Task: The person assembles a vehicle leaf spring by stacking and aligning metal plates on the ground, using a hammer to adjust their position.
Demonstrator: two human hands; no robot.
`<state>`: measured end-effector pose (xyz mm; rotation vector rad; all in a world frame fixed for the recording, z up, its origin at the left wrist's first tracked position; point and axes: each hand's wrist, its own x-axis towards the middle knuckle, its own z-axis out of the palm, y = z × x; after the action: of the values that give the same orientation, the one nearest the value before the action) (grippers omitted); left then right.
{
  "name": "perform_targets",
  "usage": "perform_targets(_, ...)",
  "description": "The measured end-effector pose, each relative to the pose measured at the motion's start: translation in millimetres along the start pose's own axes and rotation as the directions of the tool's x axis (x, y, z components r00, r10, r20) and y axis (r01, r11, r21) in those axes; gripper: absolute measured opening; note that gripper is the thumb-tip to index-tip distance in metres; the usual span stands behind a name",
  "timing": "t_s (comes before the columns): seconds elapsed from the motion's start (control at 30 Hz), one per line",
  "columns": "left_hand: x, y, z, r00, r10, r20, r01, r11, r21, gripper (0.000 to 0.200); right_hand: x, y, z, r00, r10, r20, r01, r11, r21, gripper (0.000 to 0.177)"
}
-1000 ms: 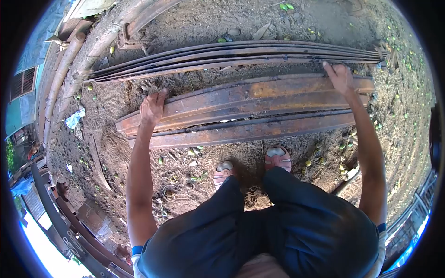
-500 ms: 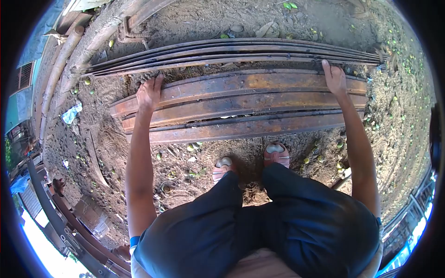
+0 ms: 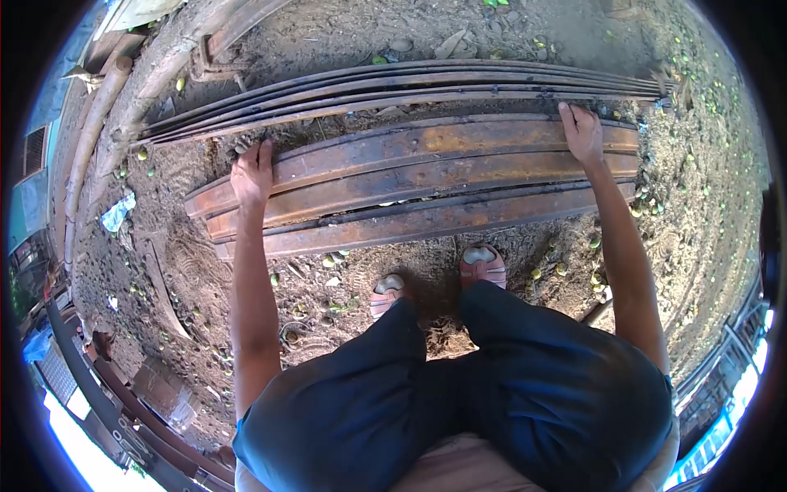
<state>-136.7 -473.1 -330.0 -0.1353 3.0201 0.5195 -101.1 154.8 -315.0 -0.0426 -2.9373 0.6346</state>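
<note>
Three rusty metal beams lie side by side on the ground in front of my feet, the farthest being the top beam (image 3: 426,143). My left hand (image 3: 252,172) is curled over the far edge of that beam near its left end. Near its right end, my right hand (image 3: 584,135) grips the same edge, thumb on the near side and fingertips partly hidden. Just beyond the beams, a bundle of thin dark metal bars (image 3: 393,94) runs left to right, apart from both hands.
Wooden poles (image 3: 98,135) lie at the upper left. A blue-white plastic scrap (image 3: 119,211) rests on the dirt at left. Small green and yellow fruits are scattered around. A cardboard box (image 3: 164,392) is at the lower left, and my sandals (image 3: 482,266) are close to the near beam.
The whole view has shifted slightly, so beams and bars appear a little higher and further left. Both hands remain at the far beam's edge.
</note>
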Motion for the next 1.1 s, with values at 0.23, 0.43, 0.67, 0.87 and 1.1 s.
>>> perform_targets(0.23,-18.4,-4.5,15.0,0.952,0.1,-0.288,-0.104,0.995,0.002,0.033,0.1,-0.3,-0.9,0.998,0.043,0.042,-0.041,0.998,-0.05,0.036)
perform_targets(0.43,-19.7,4.2,9.2,0.939,0.079,-0.335,-0.09,0.996,-0.018,0.032,-0.6,5.0,1.9,0.997,0.057,0.045,-0.055,0.998,-0.03,0.033)
perform_targets(0.67,-22.6,9.2,4.5,0.936,0.061,-0.346,-0.08,0.996,-0.04,0.034,0.1,11.4,5.2,0.99,0.114,0.086,-0.106,0.99,-0.088,0.034)
perform_targets(0.87,-21.9,3.1,7.5,0.946,0.03,-0.324,-0.046,0.998,-0.042,0.033,-0.9,15.8,9.0,0.997,0.065,0.041,-0.062,0.996,-0.068,0.034)
perform_targets(1.1,-25.3,7.5,-0.5,0.973,-0.019,-0.231,0.024,1.0,0.018,0.037,-2.6,28.9,13.2,0.998,0.055,0.039,-0.053,0.997,-0.061,0.038)
